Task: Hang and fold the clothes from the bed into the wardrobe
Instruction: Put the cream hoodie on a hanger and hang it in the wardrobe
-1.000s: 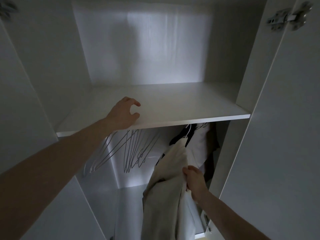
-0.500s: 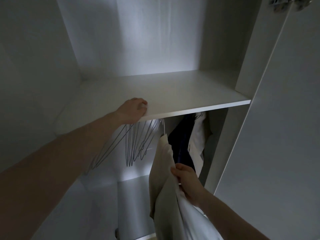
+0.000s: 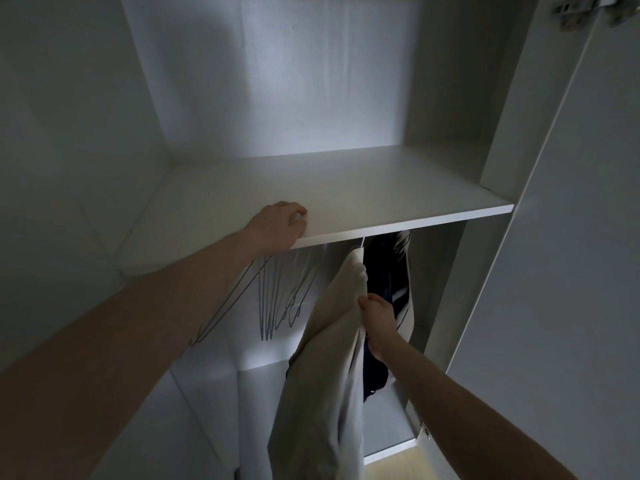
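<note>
A beige garment (image 3: 325,358) hangs on a hanger below the white wardrobe shelf (image 3: 398,202), its hook hidden under the shelf edge. My right hand (image 3: 379,318) grips the garment's right edge about a third of the way down. My left hand (image 3: 278,225) rests on the shelf's front edge, fingers curled over it. Dark clothes (image 3: 384,271) and another light garment (image 3: 405,299) hang to the right, behind the beige one.
Several empty wire hangers (image 3: 277,299) hang to the left under the shelf. The open wardrobe door (image 3: 571,237) stands at the right with a hinge (image 3: 585,8) at its top. A lower shelf (image 3: 259,362) and a strip of wooden floor (image 3: 398,465) show below.
The view has drawn closer to the wardrobe. My left hand went from hovering to gripping the shelf edge. My right hand slid the beige garment leftward along the rail, away from the dark clothes.
</note>
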Demonstrator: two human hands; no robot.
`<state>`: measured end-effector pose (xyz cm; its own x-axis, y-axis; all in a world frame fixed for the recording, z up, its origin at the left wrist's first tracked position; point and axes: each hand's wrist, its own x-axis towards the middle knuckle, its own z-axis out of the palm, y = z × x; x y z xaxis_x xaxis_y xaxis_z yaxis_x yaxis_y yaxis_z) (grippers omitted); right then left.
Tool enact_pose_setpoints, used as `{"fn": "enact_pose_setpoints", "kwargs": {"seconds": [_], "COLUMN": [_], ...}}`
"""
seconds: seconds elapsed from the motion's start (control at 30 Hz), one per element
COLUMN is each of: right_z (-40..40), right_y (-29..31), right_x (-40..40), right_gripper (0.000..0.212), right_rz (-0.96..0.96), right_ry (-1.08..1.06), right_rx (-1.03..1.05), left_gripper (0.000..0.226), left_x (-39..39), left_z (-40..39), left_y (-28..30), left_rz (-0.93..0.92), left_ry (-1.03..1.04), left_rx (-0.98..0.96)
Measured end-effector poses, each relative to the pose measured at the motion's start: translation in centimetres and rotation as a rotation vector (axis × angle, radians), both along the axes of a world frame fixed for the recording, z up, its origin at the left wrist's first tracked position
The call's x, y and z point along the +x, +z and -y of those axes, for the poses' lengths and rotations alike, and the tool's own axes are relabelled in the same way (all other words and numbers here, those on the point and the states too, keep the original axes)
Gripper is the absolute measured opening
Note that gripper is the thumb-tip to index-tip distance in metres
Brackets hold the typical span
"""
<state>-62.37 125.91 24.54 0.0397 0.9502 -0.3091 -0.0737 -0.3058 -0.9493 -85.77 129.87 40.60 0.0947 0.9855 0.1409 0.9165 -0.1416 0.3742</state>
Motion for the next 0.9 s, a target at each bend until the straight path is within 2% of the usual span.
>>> {"fn": "enact_pose_setpoints", "kwargs": {"seconds": [0.07,0.13,0.2,0.27,0.33,0.43,0.57,0.67,0.8,0.9], "right_z": [-2.0,-3.7,-5.3,-6.8,-8.2,-10.6,-14.3,-15.4,-15.3,-15.1], "right_y": [-0.4,-0.4,-0.2,0.0,0.3,0.3,-0.3,-0.9,-3.3,-4.2], "right_x": [0.2,0.4,0.5,0.8,1.2,2.4,4.2,5.1,6.8,7.5], "right_gripper": [0.047,0.044,0.041,0.031,0.017,0.02,0.026,0.026,0.028,0.026], "right_rz": [0.025,0.061,0.094,0.135,0.191,0.326,0.462,0.609,0.852,0.966], "right_ry": [-0.014,-0.012,-0.026,-0.042,-0.069,-0.077,-0.077,-0.03,0.104,0.108], "right_rx": [0.036,0.075,0.098,0.119,0.155,0.198,0.183,0.163,0.112,0.126], "left_gripper": [0.05,0.059,0.055,0.049,0.055,0.059,0.041,0.036,0.044,0.046], "left_x": [-0.1,-0.1,-0.1,-0.1,-0.1,-0.1,-0.5,-0.6,-0.3,-0.1], "left_z": [0.0,0.1,-0.2,-0.4,-0.4,-0.4,-1.1,-1.4,-1.2,-1.0], "left_y": [-0.1,0.0,-0.2,-0.4,-0.4,-0.5,-0.8,-1.1,-1.0,-0.7], "left_rz": [0.009,0.018,0.009,-0.004,-0.008,-0.013,-0.014,-0.023,-0.013,0.007], "left_ry": [-0.003,-0.008,-0.012,-0.015,-0.01,-0.013,-0.014,-0.013,0.009,0.021], "left_rx": [0.007,0.016,0.027,0.047,0.058,0.062,0.101,0.14,0.152,0.135]}}
